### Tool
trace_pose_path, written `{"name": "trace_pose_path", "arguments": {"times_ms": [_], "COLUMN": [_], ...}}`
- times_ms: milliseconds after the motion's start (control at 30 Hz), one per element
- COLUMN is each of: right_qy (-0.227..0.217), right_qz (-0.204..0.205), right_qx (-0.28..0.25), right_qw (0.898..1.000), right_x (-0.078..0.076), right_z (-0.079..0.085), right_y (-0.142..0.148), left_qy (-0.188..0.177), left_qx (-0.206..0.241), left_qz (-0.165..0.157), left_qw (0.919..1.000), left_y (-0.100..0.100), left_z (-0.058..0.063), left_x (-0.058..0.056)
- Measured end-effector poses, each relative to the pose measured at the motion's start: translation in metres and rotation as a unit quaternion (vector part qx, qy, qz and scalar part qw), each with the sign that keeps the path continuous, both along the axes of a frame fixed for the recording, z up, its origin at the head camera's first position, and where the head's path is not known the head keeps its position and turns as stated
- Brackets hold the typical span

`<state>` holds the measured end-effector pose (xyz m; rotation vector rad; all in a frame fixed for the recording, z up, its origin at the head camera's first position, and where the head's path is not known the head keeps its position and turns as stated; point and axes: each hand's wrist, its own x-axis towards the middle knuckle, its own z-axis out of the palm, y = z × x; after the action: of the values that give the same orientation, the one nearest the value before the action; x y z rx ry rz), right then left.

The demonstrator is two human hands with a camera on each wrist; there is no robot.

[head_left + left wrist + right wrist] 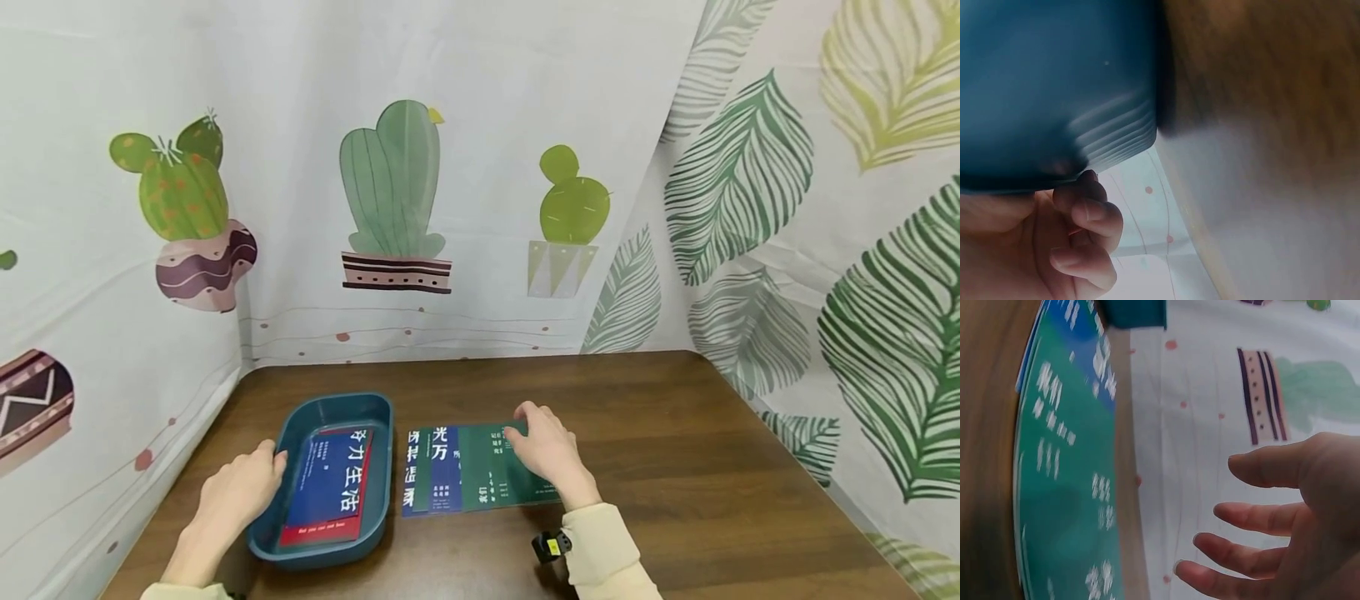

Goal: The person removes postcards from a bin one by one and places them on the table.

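A dark blue plastic tray (333,408) stands at the left of the table. Inside it lies a blue card (318,479) with white lettering, over a red card (322,532). My left hand (238,490) grips the tray's left rim; in the left wrist view its fingers curl by the outer wall (1054,75), while the thumb is hidden. Right of the tray, several overlapping cards form a row, with blue cards (446,492) at the left and green cards (480,479) at the right. Over the green end hovers my right hand (551,454), fingers spread and holding nothing.
The brown wooden table (675,467) reaches back to a white curtain (495,333) printed with cacti and leaves. A small black device (551,546) with a yellow label sits by the right wrist.
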<state>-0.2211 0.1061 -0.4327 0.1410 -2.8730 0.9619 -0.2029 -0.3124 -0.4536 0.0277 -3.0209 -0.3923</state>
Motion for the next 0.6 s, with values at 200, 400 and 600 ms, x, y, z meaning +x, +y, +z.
{"name": "trace_pose_path", "arguments": {"times_ms": [200, 400, 600], "right_qy": [0.013, 0.010, 0.010], "right_qz": [0.052, 0.117, 0.146], "right_qx": [-0.060, -0.090, -0.101], "right_qw": [0.997, 0.989, 0.984], "right_x": [0.005, 0.010, 0.019], "right_z": [0.003, 0.003, 0.010], "right_y": [-0.032, -0.075, -0.113], "left_qy": [-0.001, -0.003, -0.002], "left_qx": [0.000, 0.001, -0.001], "left_qz": [-0.002, 0.000, 0.002], "left_qw": [1.0000, 1.0000, 1.0000], "left_y": [0.001, 0.000, 0.001], "left_z": [0.001, 0.001, -0.001], "left_x": [-0.001, -0.001, -0.001]}}
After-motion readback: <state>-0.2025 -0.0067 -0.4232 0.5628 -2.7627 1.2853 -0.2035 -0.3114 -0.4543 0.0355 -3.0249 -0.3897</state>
